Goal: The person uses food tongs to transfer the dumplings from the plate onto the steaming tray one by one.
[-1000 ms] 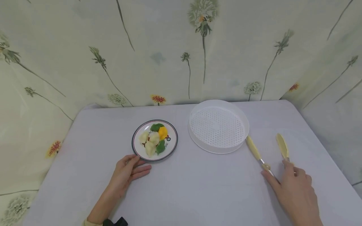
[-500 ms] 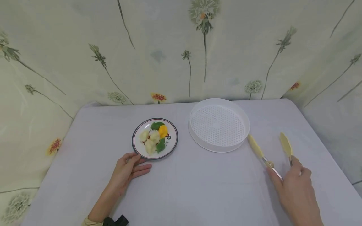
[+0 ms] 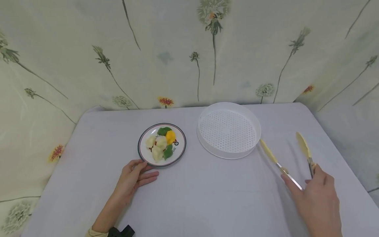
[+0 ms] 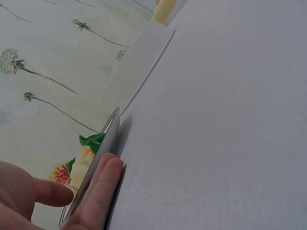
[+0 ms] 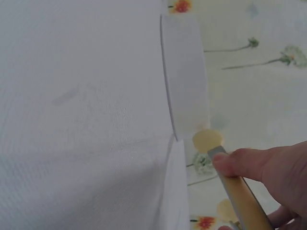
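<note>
A right hand [image 3: 318, 197] grips a pair of tongs [image 3: 288, 161] at the near right of a table [image 3: 207, 197] covered in pale grey cloth. The tongs have thin metal arms ending in cream-coloured, leaf-shaped tips, spread apart and pointing away toward a round white perforated tray [image 3: 229, 130]. On the left, a left hand [image 3: 133, 179] lies flat with straight fingers touching the near rim of a small dark-rimmed plate [image 3: 180, 153] holding pale, green and orange dumplings [image 3: 161, 144].

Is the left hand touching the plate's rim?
Touching: the left wrist view shows the left hand's fingers lying against the plate rim.
</note>
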{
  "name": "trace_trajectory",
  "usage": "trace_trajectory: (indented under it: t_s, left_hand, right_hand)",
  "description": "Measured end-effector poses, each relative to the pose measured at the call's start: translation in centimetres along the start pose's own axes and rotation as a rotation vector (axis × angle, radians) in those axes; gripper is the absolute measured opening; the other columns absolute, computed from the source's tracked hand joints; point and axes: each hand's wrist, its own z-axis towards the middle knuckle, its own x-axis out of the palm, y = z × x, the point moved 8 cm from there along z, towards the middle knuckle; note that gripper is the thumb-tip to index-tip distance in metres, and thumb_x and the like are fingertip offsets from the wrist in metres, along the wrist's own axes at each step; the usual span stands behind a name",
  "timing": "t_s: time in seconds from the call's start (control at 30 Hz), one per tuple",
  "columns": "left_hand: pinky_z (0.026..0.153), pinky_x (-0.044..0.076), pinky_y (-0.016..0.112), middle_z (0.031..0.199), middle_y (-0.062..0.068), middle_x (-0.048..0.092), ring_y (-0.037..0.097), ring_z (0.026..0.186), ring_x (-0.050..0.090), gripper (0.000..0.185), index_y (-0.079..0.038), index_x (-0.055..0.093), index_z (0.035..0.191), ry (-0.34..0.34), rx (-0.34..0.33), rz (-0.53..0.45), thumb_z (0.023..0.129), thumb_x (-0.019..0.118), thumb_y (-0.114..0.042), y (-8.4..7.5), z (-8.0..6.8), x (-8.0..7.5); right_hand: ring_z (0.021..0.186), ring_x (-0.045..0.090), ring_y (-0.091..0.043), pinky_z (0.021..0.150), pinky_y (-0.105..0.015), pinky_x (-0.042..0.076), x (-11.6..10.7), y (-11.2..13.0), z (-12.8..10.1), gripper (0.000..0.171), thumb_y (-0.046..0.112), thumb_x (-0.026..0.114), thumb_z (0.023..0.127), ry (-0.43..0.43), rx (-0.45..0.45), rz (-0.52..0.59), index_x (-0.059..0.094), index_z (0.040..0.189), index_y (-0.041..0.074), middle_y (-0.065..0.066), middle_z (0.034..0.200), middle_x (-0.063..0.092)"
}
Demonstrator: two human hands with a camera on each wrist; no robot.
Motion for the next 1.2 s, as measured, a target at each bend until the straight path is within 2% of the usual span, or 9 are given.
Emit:
trace_trajectory:
  t_s: [0.17,0.23,0.33,0.43,0.53,0.73,0.87,1.0,1.2]
  left_hand:
    - [0.091,0.071,0.034,0.144,0.028,0.065,0.020,0.100,0.083,0.052,0.002,0.034,0.156,0.004,0.001,-0.004,0.116,0.048,-0.028,0.0,-0.1,0.0]
    - [0.092,0.071,0.034,0.144,0.028,0.065,0.020,0.100,0.083,0.052,0.002,0.034,0.156,0.008,0.001,-0.007,0.116,0.047,-0.028,0.0,-0.1,0.0]
    - [0.091,0.071,0.033,0.144,0.027,0.065,0.019,0.100,0.083,0.052,0.002,0.033,0.157,0.013,-0.001,-0.007,0.117,0.047,-0.028,0.0,-0.1,0.0]
    - [0.091,0.071,0.033,0.143,0.027,0.065,0.019,0.099,0.083,0.052,0.002,0.033,0.156,0.015,-0.004,-0.009,0.117,0.047,-0.028,-0.1,-0.1,0.0]
    - [0.091,0.071,0.033,0.141,0.026,0.066,0.019,0.098,0.083,0.051,0.002,0.034,0.156,0.015,-0.008,-0.013,0.116,0.047,-0.028,-0.1,-0.1,0.0]
    - [0.092,0.071,0.033,0.142,0.026,0.065,0.019,0.100,0.083,0.051,0.003,0.034,0.155,0.022,-0.004,-0.014,0.116,0.047,-0.027,-0.1,0.1,0.0]
    - [0.093,0.071,0.034,0.142,0.027,0.064,0.019,0.100,0.083,0.050,0.003,0.033,0.155,0.022,-0.004,-0.014,0.116,0.047,-0.025,-0.1,0.0,-0.1]
    - [0.093,0.071,0.033,0.139,0.026,0.063,0.020,0.100,0.083,0.047,0.004,0.034,0.153,0.020,-0.002,-0.009,0.116,0.047,-0.022,-0.2,0.1,0.1]
    - [0.093,0.070,0.033,0.137,0.025,0.064,0.020,0.101,0.083,0.044,0.004,0.036,0.150,0.014,0.008,0.006,0.116,0.046,-0.021,-0.3,0.2,0.0]
  right_hand:
    - [0.094,0.060,-0.064,0.072,-0.076,0.047,-1.1,0.9,-0.4,0.091,0.035,0.089,0.083,-0.137,-0.041,0.043,0.046,0.145,-0.016,-0.038,0.118,0.056]
    - [0.095,0.060,-0.061,0.072,-0.076,0.047,-1.5,1.2,-0.5,0.091,0.035,0.091,0.081,-0.155,-0.041,0.050,0.048,0.145,-0.014,-0.037,0.118,0.057]
    - [0.096,0.061,-0.058,0.072,-0.074,0.048,-1.6,2.0,-0.4,0.094,0.037,0.092,0.081,-0.110,-0.045,0.040,0.048,0.148,-0.012,-0.036,0.120,0.057]
    - [0.097,0.061,-0.053,0.075,-0.070,0.050,-1.1,3.0,-0.3,0.100,0.042,0.090,0.084,-0.006,-0.059,0.020,0.042,0.153,-0.011,-0.036,0.125,0.054]
    - [0.091,0.064,-0.045,0.072,-0.061,0.051,-0.6,4.4,-0.4,0.101,0.044,0.089,0.085,0.048,-0.122,0.026,0.041,0.154,-0.011,-0.032,0.125,0.053]
    - [0.074,0.060,-0.019,0.057,-0.032,0.046,-0.2,7.3,-1.0,0.094,0.038,0.097,0.076,-0.004,-0.270,0.076,0.051,0.146,-0.004,-0.022,0.112,0.057]
    - [0.073,0.054,-0.007,0.054,-0.025,0.042,0.2,9.0,-1.4,0.091,0.035,0.099,0.073,-0.016,-0.337,0.106,0.054,0.145,0.002,-0.018,0.112,0.059]
    - [0.075,0.055,-0.007,0.055,-0.024,0.043,0.7,10.5,-1.6,0.091,0.035,0.099,0.074,0.010,-0.379,0.134,0.053,0.148,0.008,-0.015,0.119,0.060]
    - [0.078,0.058,-0.012,0.055,-0.024,0.046,1.4,13.0,-2.4,0.094,0.028,0.101,0.071,0.004,-0.524,0.199,0.053,0.150,0.009,-0.013,0.125,0.063]
